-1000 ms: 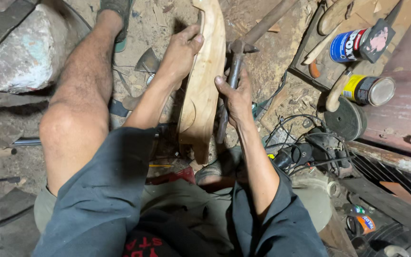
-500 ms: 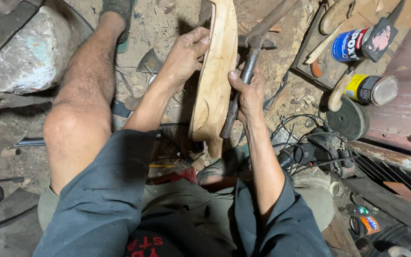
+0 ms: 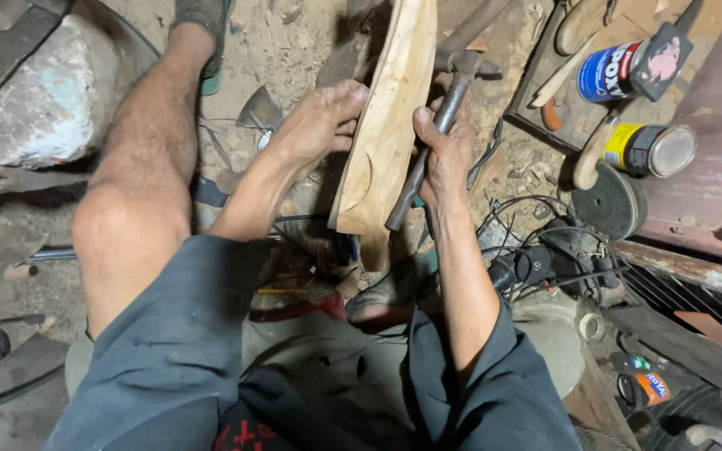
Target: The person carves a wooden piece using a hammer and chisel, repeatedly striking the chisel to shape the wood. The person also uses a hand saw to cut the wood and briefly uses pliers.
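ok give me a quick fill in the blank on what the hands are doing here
1. The right hand grips a ____ by its handle.
2. The left hand steadies a carved piece of ____.
3. The tin can with the yellow label lies on its ____.

Missing words: hammer; wood; side.

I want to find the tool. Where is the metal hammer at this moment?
In the head view, the metal hammer is upper centre, gripped by the right hand, right beside the pale carved wooden piece that the left hand steadies.
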